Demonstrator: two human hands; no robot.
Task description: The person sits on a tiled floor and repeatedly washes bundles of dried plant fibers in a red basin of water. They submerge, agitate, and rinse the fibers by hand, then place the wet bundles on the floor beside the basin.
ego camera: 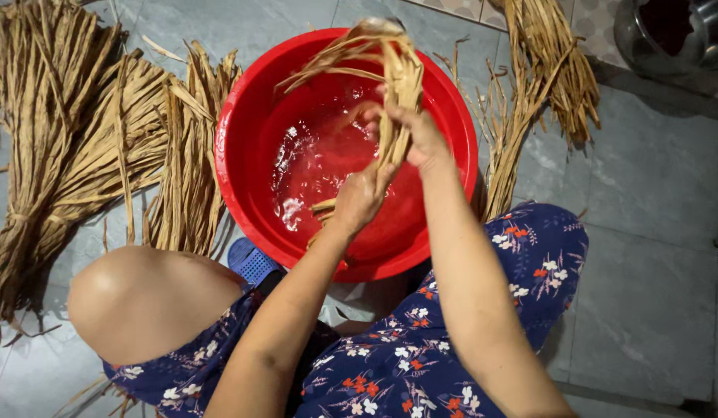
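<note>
A red plastic basin (243, 131) with a little water stands on the floor in front of me. Over it I hold a wet bundle of tan dried leaf strips (396, 73). My left hand (361, 195) grips the bundle's lower end, just above the water. My right hand (417, 133) is closed around the bundle's middle, higher up. The bundle's top arches over the far rim of the basin, with loose strips fanning to the left.
Tied bundles of dry strips (57, 131) lie on the grey tiled floor to the left; more strips (541, 70) lie to the right of the basin. A dark metal pot (672, 35) is at the top right. My knees in a floral garment (421, 348) frame the basin.
</note>
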